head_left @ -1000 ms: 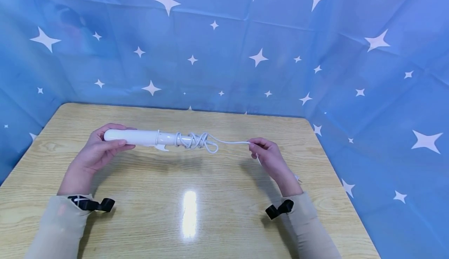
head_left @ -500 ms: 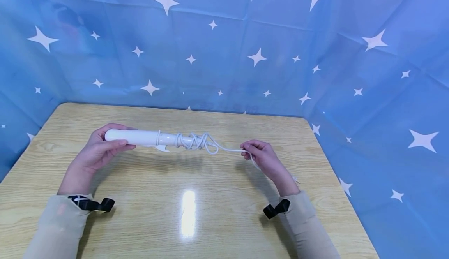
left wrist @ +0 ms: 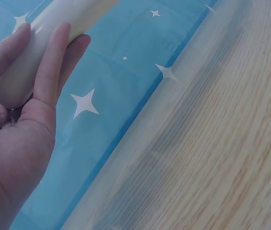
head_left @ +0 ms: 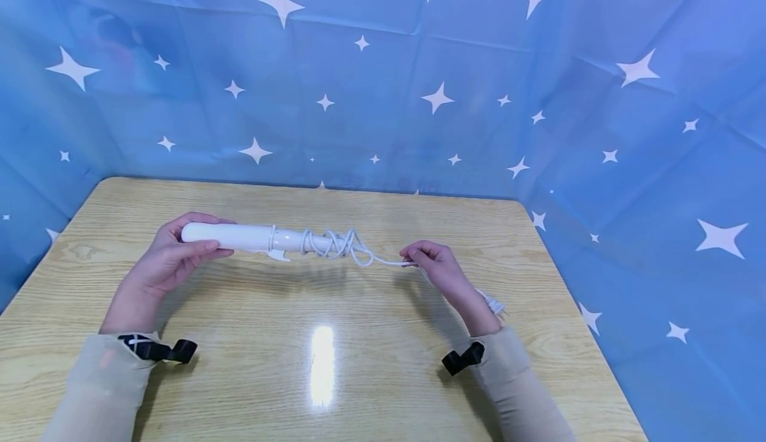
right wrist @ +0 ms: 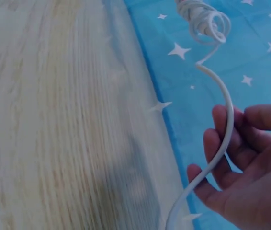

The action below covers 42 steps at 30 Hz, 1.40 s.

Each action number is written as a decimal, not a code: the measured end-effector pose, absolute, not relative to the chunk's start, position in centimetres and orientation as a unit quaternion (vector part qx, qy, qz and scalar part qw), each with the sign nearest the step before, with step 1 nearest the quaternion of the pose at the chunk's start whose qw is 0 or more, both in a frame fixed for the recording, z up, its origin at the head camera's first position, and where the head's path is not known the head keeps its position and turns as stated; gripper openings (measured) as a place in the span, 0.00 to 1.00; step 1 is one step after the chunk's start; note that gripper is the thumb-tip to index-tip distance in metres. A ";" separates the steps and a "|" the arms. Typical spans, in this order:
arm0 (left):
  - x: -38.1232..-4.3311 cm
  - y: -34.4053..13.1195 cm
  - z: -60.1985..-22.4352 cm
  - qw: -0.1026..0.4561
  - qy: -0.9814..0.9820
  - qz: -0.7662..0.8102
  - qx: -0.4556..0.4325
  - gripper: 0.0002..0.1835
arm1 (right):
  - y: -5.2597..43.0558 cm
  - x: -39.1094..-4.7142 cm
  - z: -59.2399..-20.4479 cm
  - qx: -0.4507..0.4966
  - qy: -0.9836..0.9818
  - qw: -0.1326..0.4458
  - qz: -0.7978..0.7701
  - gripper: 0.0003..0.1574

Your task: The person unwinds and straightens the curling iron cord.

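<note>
A white curling iron (head_left: 269,238) is held above the bench (head_left: 251,349), lying roughly level with its rounded barrel (head_left: 239,236) to the left and its handle (head_left: 290,240) to the right. Its shadow falls on the wood grain below. A small lever (head_left: 278,254) projects beneath the collar where barrel and handle meet.

Left hand (head_left: 158,256): fingers and thumb clamped on the rounded end of the barrel, thumb on the near side, fingers on the far side.

Right hand (head_left: 443,272): fingers curled round the white power cord (right wrist: 229,110), clear of the iron; the cord crosses them on the pad side. How firmly the thumb presses cannot be told.

The cord is wound in loose, crossing turns about the handle, with a small loop at its end, then runs to the right hand. The plug (head_left: 495,305) hangs beside the right wrist, prongs visible.

Both wrists carry black camera mounts (head_left: 155,349) over beige sleeves (head_left: 98,382). A bright reflection (head_left: 322,365) marks the bench surface. Behind it hangs a blue backdrop (head_left: 383,63) printed with white stars.
</note>
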<state>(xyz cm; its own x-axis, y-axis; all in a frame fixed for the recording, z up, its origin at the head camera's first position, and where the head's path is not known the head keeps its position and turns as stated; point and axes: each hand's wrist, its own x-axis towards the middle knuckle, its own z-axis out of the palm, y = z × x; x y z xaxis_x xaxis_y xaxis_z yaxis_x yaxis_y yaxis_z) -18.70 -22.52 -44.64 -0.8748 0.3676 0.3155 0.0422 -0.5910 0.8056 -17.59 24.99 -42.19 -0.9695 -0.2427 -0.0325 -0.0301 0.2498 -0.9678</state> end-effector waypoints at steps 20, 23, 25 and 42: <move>-18.5 -22.5 -44.8 0.114 0.460 0.850 0.231 0.26 | 21.8 -17.2 -42.2 -0.179 0.790 0.079 -0.581 0.28; -18.4 -22.4 -44.8 0.109 0.462 0.849 0.231 0.26 | 21.3 -17.1 -41.9 -0.190 0.776 0.097 -0.594 0.30; -18.4 -22.3 -44.8 0.102 0.468 0.848 0.229 0.25 | 21.0 -17.0 -41.8 -0.196 0.770 0.106 -0.598 0.33; -18.5 -21.9 -45.0 0.119 0.452 0.845 0.258 0.25 | 19.8 -17.5 -42.1 -0.173 0.694 0.206 -0.667 0.60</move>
<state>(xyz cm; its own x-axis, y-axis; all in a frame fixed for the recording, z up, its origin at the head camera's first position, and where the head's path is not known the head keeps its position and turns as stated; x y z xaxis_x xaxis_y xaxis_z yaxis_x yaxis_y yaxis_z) -18.53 -21.95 -45.00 -0.8382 0.4345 0.3295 0.0329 -0.5629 0.8259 -17.51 19.84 -42.07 -0.8555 -0.5149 -0.0550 0.0346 0.0491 -0.9982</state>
